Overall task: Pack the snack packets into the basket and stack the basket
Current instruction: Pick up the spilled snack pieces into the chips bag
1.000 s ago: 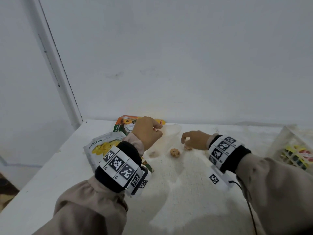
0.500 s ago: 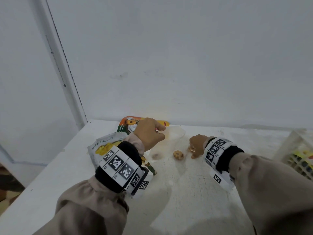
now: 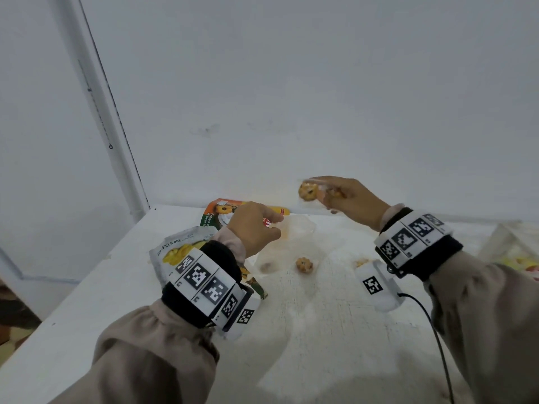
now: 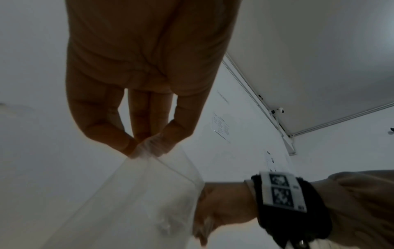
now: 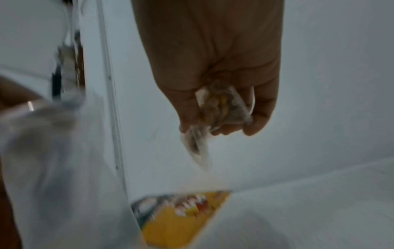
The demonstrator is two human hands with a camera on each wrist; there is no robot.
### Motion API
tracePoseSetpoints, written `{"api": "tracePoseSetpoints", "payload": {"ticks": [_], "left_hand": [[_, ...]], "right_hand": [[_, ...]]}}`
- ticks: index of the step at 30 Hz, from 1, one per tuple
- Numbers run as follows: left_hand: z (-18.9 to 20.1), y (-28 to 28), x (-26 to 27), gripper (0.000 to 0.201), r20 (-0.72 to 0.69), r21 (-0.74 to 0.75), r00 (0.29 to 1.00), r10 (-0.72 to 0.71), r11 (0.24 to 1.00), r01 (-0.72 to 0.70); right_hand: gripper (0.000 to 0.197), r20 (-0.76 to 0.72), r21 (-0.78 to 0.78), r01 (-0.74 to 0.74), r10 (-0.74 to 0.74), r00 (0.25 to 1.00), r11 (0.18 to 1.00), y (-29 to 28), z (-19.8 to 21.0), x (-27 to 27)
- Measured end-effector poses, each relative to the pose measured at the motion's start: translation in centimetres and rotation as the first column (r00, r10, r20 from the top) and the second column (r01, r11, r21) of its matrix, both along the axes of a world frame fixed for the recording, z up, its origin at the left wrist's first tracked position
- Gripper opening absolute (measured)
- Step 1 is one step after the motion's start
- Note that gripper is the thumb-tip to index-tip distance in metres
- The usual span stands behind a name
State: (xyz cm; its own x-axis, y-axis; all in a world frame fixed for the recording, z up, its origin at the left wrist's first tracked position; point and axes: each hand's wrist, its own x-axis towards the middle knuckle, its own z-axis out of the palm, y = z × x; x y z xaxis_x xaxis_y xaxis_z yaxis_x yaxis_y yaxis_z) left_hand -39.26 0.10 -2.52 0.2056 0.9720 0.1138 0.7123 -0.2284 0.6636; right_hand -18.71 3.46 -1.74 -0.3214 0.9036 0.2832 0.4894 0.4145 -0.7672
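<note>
My left hand (image 3: 275, 224) pinches the rim of a clear plastic bag (image 3: 296, 230) that lies on the white table (image 3: 306, 330); the pinch shows close up in the left wrist view (image 4: 147, 144). My right hand (image 3: 322, 195) is raised above the table's back edge and grips a small clear wrap of cookies (image 3: 307, 191), also seen in its fist (image 5: 221, 104). A loose cookie (image 3: 304, 264) lies on the table below. Two snack packets lie by my left wrist: a green-orange one (image 3: 217, 212) and a silver one with yellow print (image 3: 175, 249).
A white basket (image 3: 513, 243) holding colourful packets stands at the table's right edge, partly cut off. A cookie piece (image 3: 361, 262) lies near my right wrist. The wall rises right behind the table; the table's left edge drops to the floor.
My right hand has risen from the table, carrying cookies in a clear wrap. One cookie stays on the table. My left hand has kept its pinch on the clear bag.
</note>
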Motion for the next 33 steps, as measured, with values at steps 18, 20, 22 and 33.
{"api": "tracePoseSetpoints", "payload": {"ticks": [18, 20, 22, 33], "left_hand": [[-0.2, 0.0, -0.4, 0.035, 0.041, -0.001, 0.999, 0.019, 1.000, -0.019], [-0.1, 0.0, -0.4, 0.035, 0.049, -0.005, 0.999, 0.012, 1.000, -0.011], [-0.1, 0.0, -0.5, 0.035, 0.058, -0.010, 0.998, 0.006, 1.000, -0.005], [-0.5, 0.4, -0.8, 0.031, 0.144, -0.024, 0.988, 0.058, 0.998, -0.055]], "right_hand": [[0.021, -0.212, 0.002, -0.073, 0.071, 0.975, 0.997, -2.9, 1.7, -3.8], [0.023, -0.285, -0.019, -0.122, 0.112, 0.952, 0.992, -3.2, 1.7, -4.5], [0.024, -0.267, -0.039, -0.165, 0.149, 0.952, 0.986, -3.1, 1.1, -4.9], [0.022, -0.160, -0.052, 0.008, -0.016, 0.987, 0.999, -1.3, -1.0, -4.1]]}}
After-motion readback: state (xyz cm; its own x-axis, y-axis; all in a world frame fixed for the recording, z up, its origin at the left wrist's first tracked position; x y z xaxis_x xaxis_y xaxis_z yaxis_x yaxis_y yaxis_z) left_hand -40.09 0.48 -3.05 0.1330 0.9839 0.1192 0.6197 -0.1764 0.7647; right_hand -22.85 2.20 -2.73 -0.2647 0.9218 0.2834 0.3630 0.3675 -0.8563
